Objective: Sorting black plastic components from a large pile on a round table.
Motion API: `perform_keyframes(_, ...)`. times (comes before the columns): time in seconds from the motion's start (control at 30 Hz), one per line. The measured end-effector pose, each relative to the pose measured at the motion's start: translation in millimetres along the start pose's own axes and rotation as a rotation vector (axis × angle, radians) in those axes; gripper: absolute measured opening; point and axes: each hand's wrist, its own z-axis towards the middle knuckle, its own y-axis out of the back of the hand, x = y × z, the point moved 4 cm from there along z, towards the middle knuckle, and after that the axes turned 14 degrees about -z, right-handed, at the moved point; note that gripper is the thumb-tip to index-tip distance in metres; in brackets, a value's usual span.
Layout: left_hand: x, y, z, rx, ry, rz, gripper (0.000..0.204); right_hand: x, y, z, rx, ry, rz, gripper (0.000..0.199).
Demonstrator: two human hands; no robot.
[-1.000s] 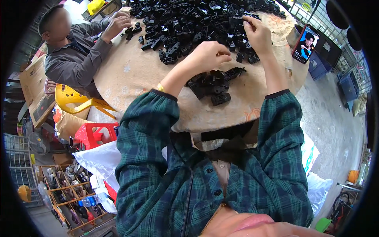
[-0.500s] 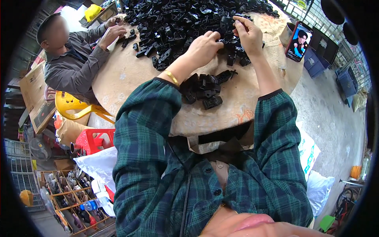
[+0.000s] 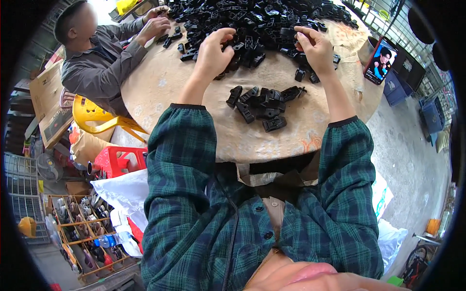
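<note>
A large heap of black plastic parts [image 3: 264,17] covers the far side of the round table. My left hand [image 3: 213,54] hovers at the heap's near edge, its thumb and forefinger apart and curved, with nothing visible between them. To its right, my right hand [image 3: 316,51] pinches a dark plastic part [image 3: 288,32] between thumb and fingertips; its exact shape is hard to make out. Nearer to me, between my forearms, lies a small separate group of black plastic parts [image 3: 268,103]. A few loose parts [image 3: 300,74] rest below my right hand.
A patterned cloth [image 3: 165,104] covers the table. At the left, another person [image 3: 104,58] handles black parts. A phone [image 3: 381,60] with a lit screen stands at the right edge. A yellow chair [image 3: 92,119], a red stool [image 3: 114,160] and blue crates [image 3: 432,114] stand around.
My left hand has moved left, away from my right hand, and its fingers have spread. My right hand still pinches a dark part. The whole view has shifted slightly.
</note>
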Motion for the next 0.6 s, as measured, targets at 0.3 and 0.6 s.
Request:
perform_keyframes(0.3,-28,-63,-13,0.226,-0.139,0.589,0.028,17,-16,-12,0.143,0.037,0.057,0.022)
perform_keyframes(0.6,-32,-62,-19,0.162,-0.179,0.575,0.026,29,-22,-19,0.243,0.015,0.167,0.020)
